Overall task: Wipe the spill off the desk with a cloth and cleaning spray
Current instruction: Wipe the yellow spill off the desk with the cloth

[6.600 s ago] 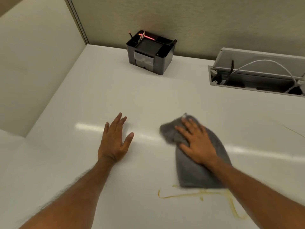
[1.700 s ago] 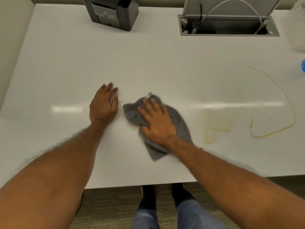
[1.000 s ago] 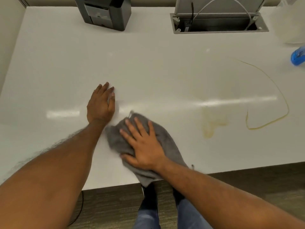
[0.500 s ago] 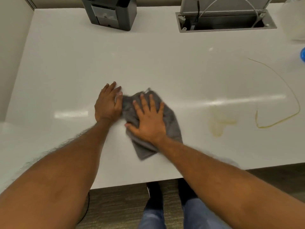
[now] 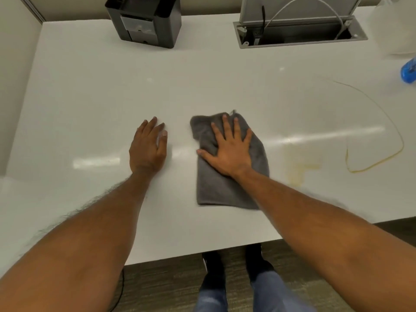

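Observation:
A grey cloth [image 5: 216,190] lies flat on the white desk [image 5: 90,97], near its front edge. My right hand [image 5: 229,149] presses on the cloth's upper half, palm down, fingers spread. Flat on the bare desk to the cloth's left rests my left hand [image 5: 147,149], holding nothing. To the right of the cloth is a smeared yellow patch [image 5: 297,167] of the spill. Farther right a thin yellow line [image 5: 387,122] of it curves in a loop. A blue spray bottle [image 5: 408,72] shows only partly at the right edge.
A black desk organiser [image 5: 144,21] stands at the back left. An open cable hatch [image 5: 299,34] with a white cable is set into the desk at the back. Something clear and plastic [image 5: 396,25] sits at the back right corner. My shoes [image 5: 234,269] show below the desk's front edge.
My right hand has slid the cloth to the right, away from my left hand, which it touched half a second ago. The left hand stays flat in place.

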Action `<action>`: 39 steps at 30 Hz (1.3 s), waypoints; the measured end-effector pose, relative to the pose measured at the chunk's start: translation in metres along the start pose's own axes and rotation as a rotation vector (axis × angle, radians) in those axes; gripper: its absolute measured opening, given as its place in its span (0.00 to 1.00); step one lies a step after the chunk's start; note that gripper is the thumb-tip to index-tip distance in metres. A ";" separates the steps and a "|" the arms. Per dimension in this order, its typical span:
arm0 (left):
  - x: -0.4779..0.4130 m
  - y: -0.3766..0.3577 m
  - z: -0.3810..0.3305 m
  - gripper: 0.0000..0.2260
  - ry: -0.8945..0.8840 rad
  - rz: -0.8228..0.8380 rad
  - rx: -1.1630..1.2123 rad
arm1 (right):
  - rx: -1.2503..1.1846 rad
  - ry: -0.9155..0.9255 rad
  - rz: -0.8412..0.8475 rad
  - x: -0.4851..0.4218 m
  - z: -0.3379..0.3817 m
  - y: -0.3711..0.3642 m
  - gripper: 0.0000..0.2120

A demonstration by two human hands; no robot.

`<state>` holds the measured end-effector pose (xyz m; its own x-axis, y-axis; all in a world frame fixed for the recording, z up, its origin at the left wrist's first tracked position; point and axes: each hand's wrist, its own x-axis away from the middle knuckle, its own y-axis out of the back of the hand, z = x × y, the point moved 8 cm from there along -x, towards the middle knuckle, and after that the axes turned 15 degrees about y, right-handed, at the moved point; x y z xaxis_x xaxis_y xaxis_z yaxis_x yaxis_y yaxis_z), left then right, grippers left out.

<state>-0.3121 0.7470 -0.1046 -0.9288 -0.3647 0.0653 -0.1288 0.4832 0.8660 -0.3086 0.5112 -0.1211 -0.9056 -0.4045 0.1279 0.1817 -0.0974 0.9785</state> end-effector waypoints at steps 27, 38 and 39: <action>0.008 -0.019 -0.022 0.27 -0.095 0.028 -0.293 | -0.001 0.296 -0.022 0.118 -0.041 -0.002 0.38; 0.037 -0.076 -0.090 0.32 -0.092 0.066 -0.282 | 0.004 0.145 -0.087 0.037 -0.065 0.010 0.39; 0.037 -0.075 -0.089 0.32 -0.088 0.067 -0.266 | 0.003 0.216 -0.075 0.063 -0.050 0.006 0.39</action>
<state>-0.3057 0.6262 -0.1227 -0.9602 -0.2633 0.0935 0.0185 0.2740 0.9615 -0.3450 0.4396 -0.1156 -0.8134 -0.5815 0.0174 0.1152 -0.1318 0.9846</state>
